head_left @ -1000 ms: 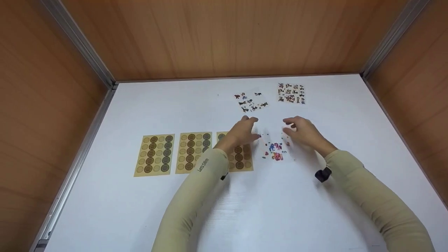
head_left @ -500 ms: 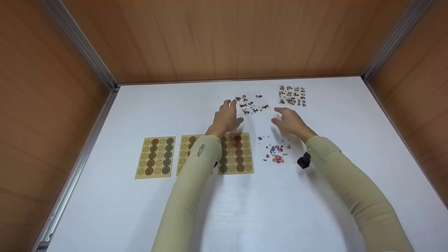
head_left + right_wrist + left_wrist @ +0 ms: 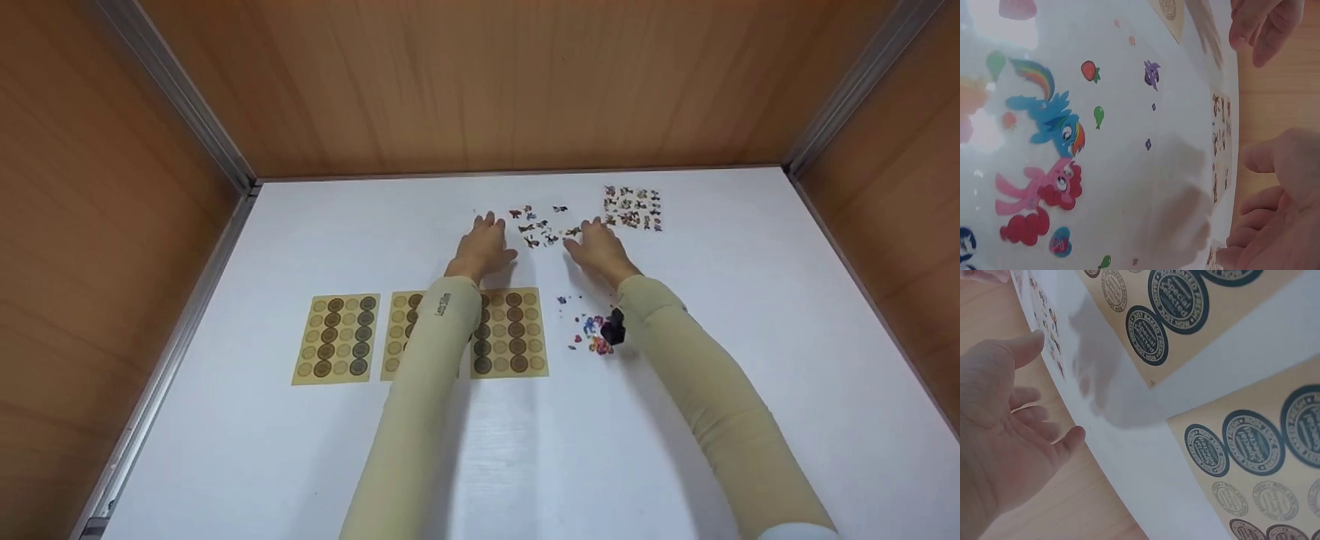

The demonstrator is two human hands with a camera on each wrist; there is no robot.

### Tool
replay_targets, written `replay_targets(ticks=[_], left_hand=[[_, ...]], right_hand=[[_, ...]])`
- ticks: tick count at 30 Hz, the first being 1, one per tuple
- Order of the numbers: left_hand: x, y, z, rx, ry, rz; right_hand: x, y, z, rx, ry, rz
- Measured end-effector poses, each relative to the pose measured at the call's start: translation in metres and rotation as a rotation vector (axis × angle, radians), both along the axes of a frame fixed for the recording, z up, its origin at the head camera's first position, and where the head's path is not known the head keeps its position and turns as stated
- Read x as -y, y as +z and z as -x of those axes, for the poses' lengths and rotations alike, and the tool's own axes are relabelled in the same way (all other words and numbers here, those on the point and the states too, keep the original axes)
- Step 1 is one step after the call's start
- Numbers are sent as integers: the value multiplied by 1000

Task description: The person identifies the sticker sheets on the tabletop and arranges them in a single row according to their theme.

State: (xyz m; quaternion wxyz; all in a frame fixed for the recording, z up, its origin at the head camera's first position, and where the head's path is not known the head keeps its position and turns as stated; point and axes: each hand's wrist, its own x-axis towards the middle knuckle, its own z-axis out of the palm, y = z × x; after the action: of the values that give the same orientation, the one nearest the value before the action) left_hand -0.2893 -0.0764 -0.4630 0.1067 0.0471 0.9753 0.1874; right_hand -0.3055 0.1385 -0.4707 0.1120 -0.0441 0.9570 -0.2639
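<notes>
My left hand (image 3: pixel 482 247) hovers with relaxed fingers just left of a clear sticker sheet (image 3: pixel 541 226) with small dark figures; the left wrist view shows its palm holding nothing. At that sheet's right side is my right hand (image 3: pixel 600 251), its fingertips by the edge; whether they touch it I cannot tell. A second sticker sheet (image 3: pixel 634 210) with similar figures lies just beyond the right hand. Below the right forearm lies a clear sheet of colourful pony stickers (image 3: pixel 596 337), partly hidden by the wrist camera; the right wrist view shows a blue pony (image 3: pixel 1053 121) up close.
Three tan sheets of round labels lie in a row: a left sheet (image 3: pixel 336 339), a middle sheet (image 3: pixel 397 337) partly covered by the left sleeve, and a right sheet (image 3: pixel 510 334). Wooden walls (image 3: pixel 465 90) enclose the white table (image 3: pixel 225 450) at the back and sides.
Both hands have moved from the pony sticker sheet to the far sheet of dark figures. The left went up and left; the right went up and left too. The sheets stay in place.
</notes>
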Motion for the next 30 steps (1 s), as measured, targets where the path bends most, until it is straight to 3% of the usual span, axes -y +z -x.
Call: replay_targets(ticks=[7, 12, 24, 30], left_hand=[[2, -7, -7, 35, -17, 102], [0, -10, -10, 52, -14, 98], [-4, -13, -8, 77, -48, 110], [-9, -11, -8, 65, -45, 54]], right_hand=[[21, -4, -3, -42, 7, -53], [32, -5, -3, -54, 29, -113], [34, -22, -9, -41, 23, -134], [28, -26, -12, -25, 24, -138]])
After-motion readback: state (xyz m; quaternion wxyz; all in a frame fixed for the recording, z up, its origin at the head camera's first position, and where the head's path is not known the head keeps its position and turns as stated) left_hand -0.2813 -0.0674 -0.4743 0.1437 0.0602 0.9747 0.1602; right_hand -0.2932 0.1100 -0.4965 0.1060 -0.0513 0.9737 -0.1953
